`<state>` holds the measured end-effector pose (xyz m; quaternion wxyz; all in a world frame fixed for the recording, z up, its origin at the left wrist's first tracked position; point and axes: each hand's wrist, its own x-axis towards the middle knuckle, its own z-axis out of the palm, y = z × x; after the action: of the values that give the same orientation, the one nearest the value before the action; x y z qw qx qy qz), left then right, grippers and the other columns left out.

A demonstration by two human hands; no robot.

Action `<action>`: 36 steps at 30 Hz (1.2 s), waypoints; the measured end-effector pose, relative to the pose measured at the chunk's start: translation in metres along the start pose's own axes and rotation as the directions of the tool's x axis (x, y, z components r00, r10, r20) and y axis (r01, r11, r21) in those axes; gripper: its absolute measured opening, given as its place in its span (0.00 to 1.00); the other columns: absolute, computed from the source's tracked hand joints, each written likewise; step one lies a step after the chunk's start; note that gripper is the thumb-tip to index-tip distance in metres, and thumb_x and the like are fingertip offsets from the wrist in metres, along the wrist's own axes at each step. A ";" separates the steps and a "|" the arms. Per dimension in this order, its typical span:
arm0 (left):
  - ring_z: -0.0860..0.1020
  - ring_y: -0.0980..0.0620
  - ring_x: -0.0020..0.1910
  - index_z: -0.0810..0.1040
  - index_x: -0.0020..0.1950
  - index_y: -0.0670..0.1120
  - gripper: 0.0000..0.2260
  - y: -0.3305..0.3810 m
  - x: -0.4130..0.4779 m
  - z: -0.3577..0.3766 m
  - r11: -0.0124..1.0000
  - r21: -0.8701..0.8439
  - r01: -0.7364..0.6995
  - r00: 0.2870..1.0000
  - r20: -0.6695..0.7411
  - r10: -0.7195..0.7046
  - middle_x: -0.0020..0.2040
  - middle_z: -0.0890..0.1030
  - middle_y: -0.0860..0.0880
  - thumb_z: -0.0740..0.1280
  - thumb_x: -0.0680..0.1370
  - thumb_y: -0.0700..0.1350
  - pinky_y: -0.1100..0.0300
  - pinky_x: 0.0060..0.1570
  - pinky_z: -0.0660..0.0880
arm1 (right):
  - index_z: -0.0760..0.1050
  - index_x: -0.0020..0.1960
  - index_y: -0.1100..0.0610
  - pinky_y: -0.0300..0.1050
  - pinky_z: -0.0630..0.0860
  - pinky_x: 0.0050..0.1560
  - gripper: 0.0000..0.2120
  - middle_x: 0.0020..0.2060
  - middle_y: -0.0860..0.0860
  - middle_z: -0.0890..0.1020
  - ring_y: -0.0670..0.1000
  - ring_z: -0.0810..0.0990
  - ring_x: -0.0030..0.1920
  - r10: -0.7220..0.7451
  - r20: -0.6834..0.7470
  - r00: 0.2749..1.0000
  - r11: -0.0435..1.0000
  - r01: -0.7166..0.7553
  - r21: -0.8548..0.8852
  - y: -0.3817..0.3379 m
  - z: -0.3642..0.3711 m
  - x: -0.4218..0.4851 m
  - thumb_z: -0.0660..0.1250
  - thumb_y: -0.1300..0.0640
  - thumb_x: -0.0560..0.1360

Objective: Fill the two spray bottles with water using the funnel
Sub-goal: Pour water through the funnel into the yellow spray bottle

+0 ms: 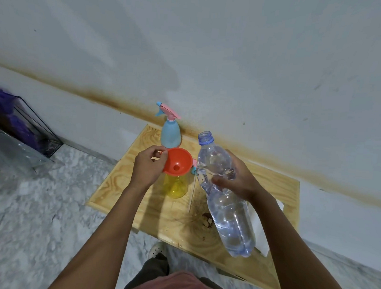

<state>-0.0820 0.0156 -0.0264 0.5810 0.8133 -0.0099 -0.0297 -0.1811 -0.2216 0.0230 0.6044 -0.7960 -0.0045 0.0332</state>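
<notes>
An orange funnel (178,161) sits in the neck of a yellow spray bottle (175,186) on the wooden table (125,185). My left hand (147,166) pinches the funnel's rim at its left side. My right hand (238,179) grips a large clear water bottle (224,199), uncapped and held off the table to the right of the funnel, its mouth pointing up. Behind the funnel a blue spray bottle (170,135) with a pink and blue trigger head stands by the wall. A pink and blue part (194,167) lies behind the funnel, mostly hidden.
A white folded paper (261,227) lies on the table's right side under the water bottle. Brown stains mark the table near its front. A glass tank with purple contents (16,122) stands on the floor at the left. The wall runs close behind the table.
</notes>
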 end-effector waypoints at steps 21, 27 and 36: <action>0.83 0.49 0.42 0.82 0.50 0.45 0.04 -0.004 -0.004 0.000 0.984 -0.146 0.102 0.994 -0.018 -0.106 0.48 0.82 0.44 0.69 0.78 0.44 0.62 0.32 0.80 | 0.74 0.50 0.48 0.30 0.76 0.36 0.13 0.33 0.41 0.84 0.36 0.81 0.32 0.287 0.232 0.929 0.947 -0.239 -0.215 0.006 0.009 0.003 0.70 0.65 0.76; 0.83 0.50 0.41 0.82 0.52 0.45 0.05 -0.003 -0.004 0.000 0.983 -0.147 0.109 0.993 -0.023 -0.113 0.47 0.82 0.46 0.69 0.79 0.44 0.63 0.32 0.80 | 0.75 0.53 0.49 0.32 0.73 0.32 0.12 0.35 0.46 0.82 0.41 0.79 0.30 0.336 0.239 0.911 0.934 -0.288 -0.212 -0.005 0.014 0.002 0.73 0.55 0.72; 0.83 0.49 0.42 0.82 0.51 0.44 0.05 -0.006 -0.004 0.000 0.982 -0.156 0.107 0.993 -0.024 -0.112 0.46 0.81 0.45 0.70 0.78 0.44 0.58 0.34 0.82 | 0.76 0.53 0.49 0.44 0.75 0.37 0.14 0.39 0.55 0.83 0.53 0.79 0.34 0.408 0.251 0.878 0.905 -0.351 -0.240 -0.011 0.014 0.004 0.72 0.48 0.69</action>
<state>-0.0856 0.0174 -0.0317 0.6398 0.7656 0.0466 -0.0492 -0.1776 -0.2047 0.0300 0.5007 -0.8205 0.0588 0.2694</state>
